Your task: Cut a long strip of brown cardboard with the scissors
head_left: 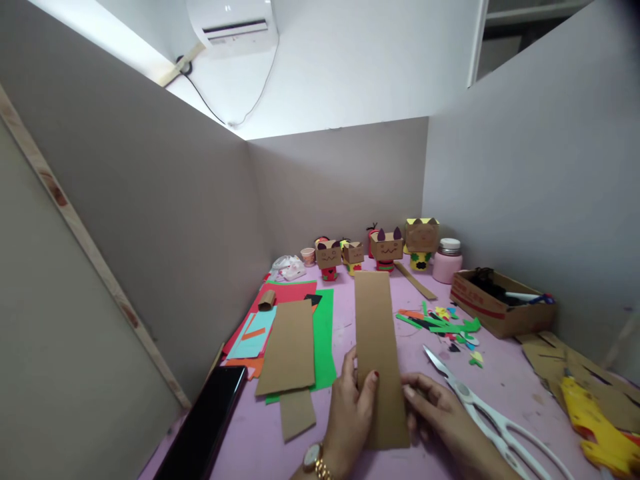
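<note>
A long strip of brown cardboard [377, 327] points away from me over the pink table. My left hand [353, 407] grips its left edge near the lower end, thumb on top and the other fingers behind it. At the strip's right edge is my right hand [433, 410], fingers curled with the fingertips against the cardboard; some of them are hidden. White-handled scissors [480, 403] lie partly spread just right of that hand. To the left, a wider cardboard sheet [289, 343] rests on green paper [325, 333], with a smaller cardboard piece [297, 413] below it.
Cardboard-headed figures [387, 248] stand at the back beside a pink jar [447, 261]. Coloured paper scraps [450, 323] lie right of the strip. A box of tools [495, 303] and a yellow glue gun [595, 427] are at right, a phone [205, 423] at left. Grey partitions [340, 187] enclose the table.
</note>
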{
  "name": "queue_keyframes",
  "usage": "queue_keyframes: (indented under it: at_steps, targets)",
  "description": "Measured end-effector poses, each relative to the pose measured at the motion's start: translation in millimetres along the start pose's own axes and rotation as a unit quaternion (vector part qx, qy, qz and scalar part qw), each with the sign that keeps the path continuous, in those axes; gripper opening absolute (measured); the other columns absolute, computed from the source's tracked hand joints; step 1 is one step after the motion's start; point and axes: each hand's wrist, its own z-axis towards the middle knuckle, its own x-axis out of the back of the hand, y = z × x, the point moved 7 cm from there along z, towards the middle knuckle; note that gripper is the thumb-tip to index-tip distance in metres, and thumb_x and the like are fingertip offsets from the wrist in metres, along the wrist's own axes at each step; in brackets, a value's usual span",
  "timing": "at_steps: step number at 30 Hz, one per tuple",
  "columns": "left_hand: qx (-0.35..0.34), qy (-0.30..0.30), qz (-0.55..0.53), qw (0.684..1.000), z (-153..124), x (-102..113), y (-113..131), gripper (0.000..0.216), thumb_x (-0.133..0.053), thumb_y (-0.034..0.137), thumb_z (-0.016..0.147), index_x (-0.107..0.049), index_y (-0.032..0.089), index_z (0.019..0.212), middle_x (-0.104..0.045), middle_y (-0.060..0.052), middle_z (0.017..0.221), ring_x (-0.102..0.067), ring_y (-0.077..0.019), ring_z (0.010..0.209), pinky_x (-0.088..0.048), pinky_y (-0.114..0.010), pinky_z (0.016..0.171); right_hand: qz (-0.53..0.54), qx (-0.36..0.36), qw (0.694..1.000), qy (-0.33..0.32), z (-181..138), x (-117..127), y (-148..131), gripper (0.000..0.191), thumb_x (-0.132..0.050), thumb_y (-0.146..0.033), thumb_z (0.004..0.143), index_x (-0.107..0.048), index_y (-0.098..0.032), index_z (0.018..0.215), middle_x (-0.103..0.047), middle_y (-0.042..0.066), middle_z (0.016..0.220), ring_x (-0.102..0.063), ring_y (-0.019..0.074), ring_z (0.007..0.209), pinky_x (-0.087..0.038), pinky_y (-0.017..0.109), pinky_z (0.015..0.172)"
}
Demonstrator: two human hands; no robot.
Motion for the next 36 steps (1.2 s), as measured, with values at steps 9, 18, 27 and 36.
queue_keyframes:
  at_steps: [9,18,27,36]
  targets:
    - [0.152,0.062,-0.291,0.942,11.0,6.4,-20.6,0.052,-0.058,0.032,0.079,-0.033,0.019,0.123,-0.069,-0.011,0.103,-0.067,-0.0218,0.087,-0.052,-0.033,0.074,0.356,-0.071,0.925,-0.11,-2.1,-5.5,-12.5,0.029,-0.059,-0.032,0.08,-0.063,-0.016,0.103,-0.072,0.008,0.098,-0.064,0.0187,0.088,-0.048,0.031,0.074]
    - [0.141,0.036,-0.279,0.949,11.3,2.4,-19.2,0.047,-0.06,0.033,0.076,-0.039,0.02,0.116,-0.071,-0.009,0.092,-0.068,-0.0208,0.077,-0.052,-0.034,0.069,0.419,-0.073,0.887,-0.181,-2.6,-10.0,-23.3,0.047,-0.039,-0.052,0.085,-0.059,-0.018,0.11,-0.069,0.009,0.106,-0.058,0.0232,0.103,-0.041,0.044,0.087]
    - [0.131,0.021,-0.251,0.959,10.4,0.1,-19.8,0.042,-0.057,0.03,0.079,-0.037,0.019,0.114,-0.071,-0.01,0.092,-0.068,-0.0202,0.077,-0.052,-0.034,0.07,0.412,-0.064,0.891,-0.179,-2.9,-12.3,-20.8,0.042,-0.046,-0.046,0.084,-0.061,-0.015,0.108,-0.069,0.011,0.106,-0.06,0.0236,0.101,-0.043,0.041,0.084]
    - [0.131,0.022,-0.259,0.957,11.8,1.0,-21.0,0.041,-0.058,0.032,0.079,-0.039,0.02,0.113,-0.072,-0.008,0.091,-0.068,-0.0204,0.075,-0.051,-0.031,0.064,0.325,-0.045,0.94,-0.093,-7.6,-10.6,-18.0,0.065,-0.056,0.008,0.042,-0.068,-0.024,0.097,-0.072,0.0,0.101,-0.06,0.0133,0.098,-0.045,0.019,0.075]
